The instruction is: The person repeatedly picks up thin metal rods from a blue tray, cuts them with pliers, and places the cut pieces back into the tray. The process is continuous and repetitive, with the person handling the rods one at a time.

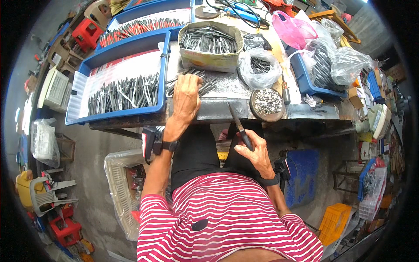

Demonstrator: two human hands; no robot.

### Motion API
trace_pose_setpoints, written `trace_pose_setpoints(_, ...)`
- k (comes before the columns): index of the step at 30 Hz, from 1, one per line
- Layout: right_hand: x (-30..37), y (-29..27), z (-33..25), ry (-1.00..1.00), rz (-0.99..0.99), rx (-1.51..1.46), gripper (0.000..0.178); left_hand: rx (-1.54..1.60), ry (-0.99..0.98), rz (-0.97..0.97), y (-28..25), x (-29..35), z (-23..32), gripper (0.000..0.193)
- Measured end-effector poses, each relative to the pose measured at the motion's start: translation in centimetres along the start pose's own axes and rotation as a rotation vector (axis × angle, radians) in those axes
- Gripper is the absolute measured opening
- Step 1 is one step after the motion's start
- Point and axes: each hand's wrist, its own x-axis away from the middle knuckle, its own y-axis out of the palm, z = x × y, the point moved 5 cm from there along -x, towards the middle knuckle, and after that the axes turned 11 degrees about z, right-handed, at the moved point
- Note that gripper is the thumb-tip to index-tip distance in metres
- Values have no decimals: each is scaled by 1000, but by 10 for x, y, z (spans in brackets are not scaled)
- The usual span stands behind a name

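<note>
My left hand (187,97) rests at the bench's near side, its fingers curled down over a loose pile of slim black pieces (207,83). What lies under those fingertips is hidden. Held over my lap, just off the bench edge, my right hand (255,153) is closed round the dark handle of a knife-like tool (237,122), whose narrow grey blade points up and away. Behind the pile stands an open carton (209,60) full of similar slim pieces. A round dish of small whitish bits (267,105) sits to the right.
At the left, a blue tray (162,78) holds rows of black pieces; another behind it holds red and black ones. A clear bag (257,78) stands right of the carton. Farther right is a blue bin (301,76) with plastic bags. A lined crate (118,187) is on the floor.
</note>
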Motion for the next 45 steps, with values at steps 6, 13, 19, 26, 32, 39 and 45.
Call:
trace_pose_setpoints(6, -7, 2, -22, -337, 242, 215, 41, 948, -789, -27, 0, 28, 27, 11)
trace_pose_setpoints(13, -1, 2, -28, -547, 328, 403, 49, 1587, -1152, -178, 17, 51, 44, 16)
trace_pose_setpoints(19, 2, 0, -23, -594, 365, 463, 51, 1541, -1122, -149, 15, 58, 44, 16)
trace_pose_setpoints(26, 4, 3, -16, -419, 246, 348, 45, 1453, -1029, 10, 13, 58, 54, 11)
trace_pose_setpoints(32, 6, 3, -9, -26, 12, -53, 38, 467, -230, 257, -8, 43, 72, 12)
trace_pose_setpoints(39, 15, 3, 4, 503, -236, -567, 42, 279, 267, 145, -8, 39, 78, 29)
trace_pose_setpoints(45, 12, 14, 11, 382, -158, -484, 42, 20, 31, 109, -5, 29, 62, 18)
